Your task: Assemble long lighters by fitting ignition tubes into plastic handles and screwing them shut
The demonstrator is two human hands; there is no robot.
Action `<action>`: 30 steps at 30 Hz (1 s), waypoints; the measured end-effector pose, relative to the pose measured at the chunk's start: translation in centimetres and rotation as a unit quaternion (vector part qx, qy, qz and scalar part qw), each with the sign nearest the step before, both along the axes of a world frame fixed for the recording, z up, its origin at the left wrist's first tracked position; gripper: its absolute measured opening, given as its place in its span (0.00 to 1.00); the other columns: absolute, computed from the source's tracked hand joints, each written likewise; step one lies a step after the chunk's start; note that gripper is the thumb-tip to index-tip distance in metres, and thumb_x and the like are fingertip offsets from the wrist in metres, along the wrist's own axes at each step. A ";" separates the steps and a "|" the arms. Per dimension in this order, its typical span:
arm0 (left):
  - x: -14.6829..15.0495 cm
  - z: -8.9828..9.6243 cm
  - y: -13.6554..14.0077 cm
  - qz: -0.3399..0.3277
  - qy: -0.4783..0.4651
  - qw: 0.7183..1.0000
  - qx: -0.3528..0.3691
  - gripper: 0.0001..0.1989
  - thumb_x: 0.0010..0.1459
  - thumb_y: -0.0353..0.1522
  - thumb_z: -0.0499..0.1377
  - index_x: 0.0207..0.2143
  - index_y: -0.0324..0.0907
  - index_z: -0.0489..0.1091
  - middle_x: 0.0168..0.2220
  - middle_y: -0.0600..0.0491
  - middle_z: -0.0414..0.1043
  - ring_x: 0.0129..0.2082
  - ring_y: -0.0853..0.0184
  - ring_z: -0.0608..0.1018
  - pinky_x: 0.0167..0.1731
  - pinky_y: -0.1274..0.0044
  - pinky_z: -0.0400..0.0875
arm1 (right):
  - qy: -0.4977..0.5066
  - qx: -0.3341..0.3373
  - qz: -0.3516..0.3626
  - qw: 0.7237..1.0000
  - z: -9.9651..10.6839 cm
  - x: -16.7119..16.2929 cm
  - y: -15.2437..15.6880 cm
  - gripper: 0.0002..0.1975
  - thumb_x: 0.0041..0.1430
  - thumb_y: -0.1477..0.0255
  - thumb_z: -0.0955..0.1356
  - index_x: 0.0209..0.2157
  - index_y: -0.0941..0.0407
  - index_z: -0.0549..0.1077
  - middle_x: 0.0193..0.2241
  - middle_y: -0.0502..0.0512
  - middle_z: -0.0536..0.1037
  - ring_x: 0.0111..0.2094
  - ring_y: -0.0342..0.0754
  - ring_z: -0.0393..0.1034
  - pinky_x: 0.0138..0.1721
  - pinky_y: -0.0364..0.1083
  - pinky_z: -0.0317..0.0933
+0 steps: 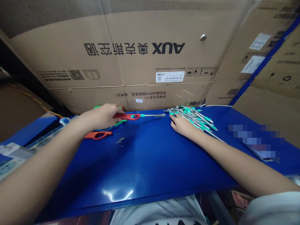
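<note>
My left hand (103,115) is closed around the red handle of a long-reach lighter (131,117). Its thin metal tube points right, with a teal collar at the handle and fine wire near the tip. At the left edge of a pile of metal lighter tubes with teal ends (199,118), my right hand (181,125) has its fingers bent inward. What lies between those fingertips is hard to make out. Below my left hand lies an orange-red lighter handle (98,135). Blue and green handles (119,123) are partly hidden behind that hand.
Several tiny metal pieces (120,140) lie on the blue table (140,165). Cardboard (131,68) walls the back. A blurred flat object (257,143) rests at the right. Power strips (42,142) and a yellow-red cable (38,101) occupy the left side.
</note>
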State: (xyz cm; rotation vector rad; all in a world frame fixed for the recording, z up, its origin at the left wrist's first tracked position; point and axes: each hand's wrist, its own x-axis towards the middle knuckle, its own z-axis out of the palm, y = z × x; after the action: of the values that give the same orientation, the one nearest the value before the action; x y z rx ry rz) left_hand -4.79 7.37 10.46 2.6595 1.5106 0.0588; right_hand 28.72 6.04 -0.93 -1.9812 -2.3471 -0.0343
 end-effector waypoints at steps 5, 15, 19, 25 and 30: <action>0.2 -1.3 2.5 0.013 0.037 0.999 0.015 0.19 0.59 0.31 0.55 0.50 0.41 0.76 0.50 0.43 0.79 0.48 0.52 0.79 0.48 0.67 0.72 | -0.023 0.002 -0.024 0.999 0.5 0.5 -0.6 0.26 0.70 0.69 0.57 0.64 0.66 0.65 0.49 0.73 0.75 0.46 0.61 0.75 0.46 0.51 0.67; 2.3 -5.1 6.5 0.021 0.030 0.998 0.046 0.19 0.59 0.28 0.57 0.52 0.41 0.76 0.53 0.47 0.77 0.55 0.55 0.77 0.55 0.72 0.69 | -0.040 -0.012 -0.080 0.996 1.1 1.6 -0.4 0.19 0.69 0.71 0.58 0.53 0.61 0.72 0.43 0.68 0.78 0.43 0.58 0.77 0.43 0.49 0.65; 3.3 -6.4 8.1 0.009 0.024 0.999 0.036 0.16 0.63 0.28 0.59 0.53 0.42 0.74 0.54 0.47 0.76 0.54 0.57 0.76 0.55 0.70 0.71 | -0.044 -0.022 -0.102 0.994 1.1 2.6 0.0 0.17 0.69 0.71 0.58 0.51 0.61 0.73 0.43 0.68 0.79 0.45 0.59 0.76 0.44 0.49 0.64; 4.8 -7.4 9.0 -0.002 0.026 0.999 0.025 0.17 0.67 0.38 0.60 0.55 0.41 0.69 0.55 0.45 0.71 0.50 0.58 0.77 0.48 0.62 0.76 | -0.044 -0.020 -0.126 0.991 1.3 3.9 0.2 0.17 0.69 0.71 0.58 0.51 0.60 0.73 0.44 0.68 0.80 0.45 0.59 0.77 0.43 0.50 0.64; 5.4 -7.6 8.5 0.034 0.024 0.997 0.062 0.17 0.67 0.37 0.60 0.55 0.41 0.69 0.55 0.45 0.71 0.50 0.59 0.77 0.48 0.63 0.76 | -0.033 -0.002 -0.130 0.991 1.4 3.6 -0.2 0.19 0.67 0.68 0.60 0.54 0.59 0.71 0.47 0.68 0.79 0.46 0.61 0.76 0.41 0.50 0.66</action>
State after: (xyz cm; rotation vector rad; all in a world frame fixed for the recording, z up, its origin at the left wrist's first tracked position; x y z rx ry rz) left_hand 0.57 15.86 2.81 2.7230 1.6634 0.0976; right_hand 32.36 5.81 0.46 -2.3086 -2.1084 -0.1090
